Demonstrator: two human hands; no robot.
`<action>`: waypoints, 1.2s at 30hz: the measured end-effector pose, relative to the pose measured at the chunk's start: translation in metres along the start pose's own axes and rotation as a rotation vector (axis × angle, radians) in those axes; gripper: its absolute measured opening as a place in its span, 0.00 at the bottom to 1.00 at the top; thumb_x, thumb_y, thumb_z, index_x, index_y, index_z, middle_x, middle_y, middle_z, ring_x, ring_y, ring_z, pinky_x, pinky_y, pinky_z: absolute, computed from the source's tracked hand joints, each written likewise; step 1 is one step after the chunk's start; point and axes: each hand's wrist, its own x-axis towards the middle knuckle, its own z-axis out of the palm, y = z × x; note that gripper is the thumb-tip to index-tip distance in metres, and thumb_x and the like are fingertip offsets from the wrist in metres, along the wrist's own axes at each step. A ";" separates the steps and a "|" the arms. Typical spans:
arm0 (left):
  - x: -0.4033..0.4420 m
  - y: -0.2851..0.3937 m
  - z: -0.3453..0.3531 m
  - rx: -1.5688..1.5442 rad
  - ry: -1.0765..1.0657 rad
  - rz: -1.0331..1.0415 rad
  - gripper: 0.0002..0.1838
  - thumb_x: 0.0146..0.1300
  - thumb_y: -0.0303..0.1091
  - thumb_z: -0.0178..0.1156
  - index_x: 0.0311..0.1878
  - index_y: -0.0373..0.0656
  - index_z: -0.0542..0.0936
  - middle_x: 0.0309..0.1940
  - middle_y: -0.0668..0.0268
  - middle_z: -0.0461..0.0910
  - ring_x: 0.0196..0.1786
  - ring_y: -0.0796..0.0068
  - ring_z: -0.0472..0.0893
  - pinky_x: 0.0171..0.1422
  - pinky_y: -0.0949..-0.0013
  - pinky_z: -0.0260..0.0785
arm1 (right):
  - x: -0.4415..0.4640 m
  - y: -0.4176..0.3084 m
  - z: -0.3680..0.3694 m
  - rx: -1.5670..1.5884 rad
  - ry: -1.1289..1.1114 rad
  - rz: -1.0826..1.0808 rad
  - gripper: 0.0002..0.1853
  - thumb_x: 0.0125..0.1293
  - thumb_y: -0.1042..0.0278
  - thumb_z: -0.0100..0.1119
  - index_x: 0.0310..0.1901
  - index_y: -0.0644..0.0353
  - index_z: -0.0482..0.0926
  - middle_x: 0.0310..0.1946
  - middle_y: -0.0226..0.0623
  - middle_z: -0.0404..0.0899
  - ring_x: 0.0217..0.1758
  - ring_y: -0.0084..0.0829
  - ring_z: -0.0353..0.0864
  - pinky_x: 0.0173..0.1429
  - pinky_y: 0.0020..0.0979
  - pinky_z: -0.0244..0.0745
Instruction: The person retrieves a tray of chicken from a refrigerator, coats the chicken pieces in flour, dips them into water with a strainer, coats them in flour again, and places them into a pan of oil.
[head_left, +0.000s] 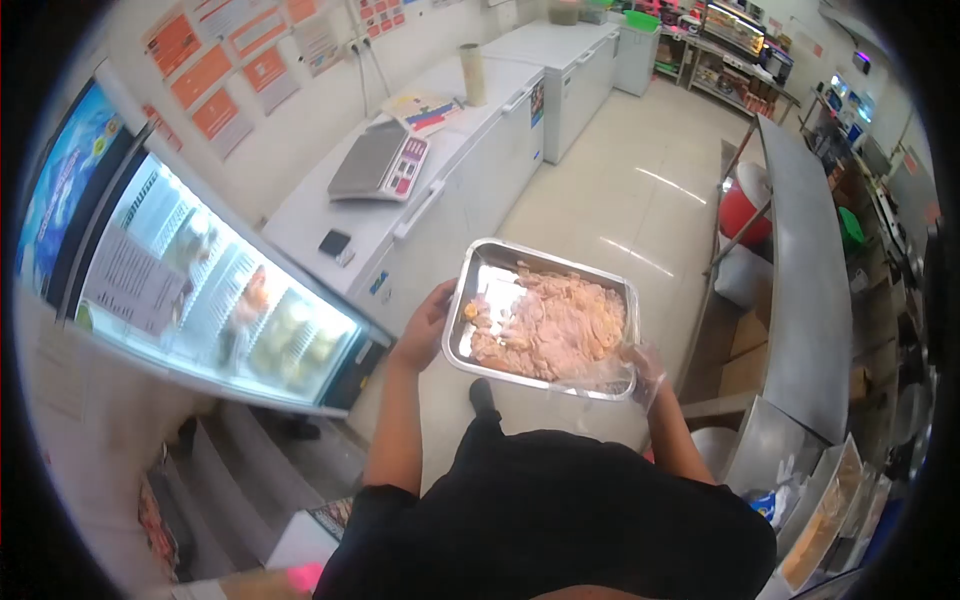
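Note:
A rectangular metal tray (462, 352) is held out in front of my body, with a heap of raw, pale pink meat (560, 325) spread over most of it. Bare metal shows at the tray's left end. My left hand (428, 325) grips the left rim, its fingers partly hidden behind the tray. At the lower right corner, my right hand (645, 375), in a clear plastic glove, holds the rim.
White chest freezers (480, 190) line the wall, bearing a scale (375, 165) and a phone (335, 242). A lit glass-door fridge (230, 290) stands left, above steps (250, 455). Along the right runs a steel table (808, 270), with a red bucket (742, 210) beneath.

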 end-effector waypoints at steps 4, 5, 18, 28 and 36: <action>0.088 0.000 -0.005 0.010 -0.032 0.020 0.31 0.70 0.28 0.58 0.74 0.41 0.62 0.68 0.58 0.69 0.69 0.67 0.72 0.71 0.63 0.69 | 0.075 0.031 -0.036 0.027 0.031 -0.016 0.14 0.56 0.65 0.63 0.38 0.69 0.81 0.30 0.34 0.80 0.27 0.28 0.79 0.30 0.32 0.75; 0.113 0.001 -0.006 0.031 -0.052 0.051 0.31 0.70 0.27 0.57 0.75 0.43 0.61 0.70 0.58 0.67 0.69 0.66 0.72 0.71 0.63 0.69 | 0.097 0.031 -0.047 -0.015 0.026 -0.046 0.14 0.56 0.66 0.64 0.38 0.69 0.81 0.30 0.34 0.80 0.27 0.28 0.80 0.30 0.32 0.75; 0.420 -0.001 0.005 -0.258 -0.322 -0.026 0.29 0.65 0.27 0.61 0.69 0.42 0.66 0.61 0.61 0.73 0.63 0.69 0.74 0.69 0.64 0.68 | 0.190 -0.086 -0.010 0.206 0.316 -0.089 0.13 0.54 0.66 0.64 0.38 0.64 0.81 0.32 0.32 0.79 0.30 0.27 0.79 0.36 0.31 0.76; 0.664 -0.034 0.000 -0.004 -0.205 0.058 0.04 0.73 0.26 0.52 0.45 0.43 0.76 0.48 0.71 0.75 0.50 0.80 0.76 0.58 0.74 0.70 | 0.426 -0.126 -0.082 0.046 0.311 -0.346 0.12 0.54 0.62 0.63 0.35 0.63 0.80 0.27 0.30 0.77 0.29 0.26 0.78 0.34 0.30 0.74; 0.838 -0.171 -0.099 0.559 -0.033 0.111 0.20 0.77 0.34 0.45 0.68 0.39 0.68 0.60 0.59 0.74 0.62 0.67 0.73 0.66 0.65 0.67 | 0.606 -0.252 -0.088 0.302 0.204 -0.125 0.16 0.55 0.66 0.66 0.43 0.66 0.79 0.33 0.36 0.81 0.29 0.30 0.82 0.34 0.32 0.80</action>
